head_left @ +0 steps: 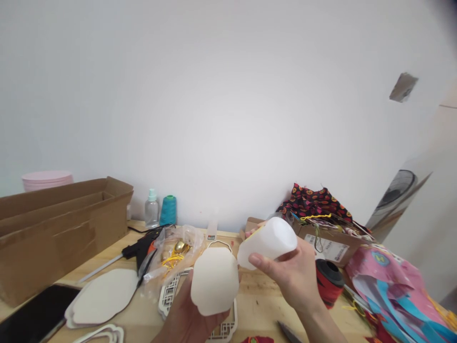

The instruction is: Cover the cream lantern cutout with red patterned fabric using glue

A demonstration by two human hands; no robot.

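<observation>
My left hand (187, 317) holds up a cream scalloped panel (214, 280) from below, with the fingers behind it. My right hand (298, 278) is wrapped round a white plastic bottle (268, 242), which is tipped sideways with its narrow end pointing at the panel's upper right edge. Under the panel a white lattice frame (170, 295) lies on the wooden table (257, 297). A stack of similar cream panels (102, 297) rests to the left.
A long cardboard box (60, 228) stands at the left, a black glue gun (143, 247) and a clear bag of gold bits (174, 252) behind the panels. A red-and-black spool (328, 281), a box of fabric (321, 219) and pink paper (392, 286) crowd the right.
</observation>
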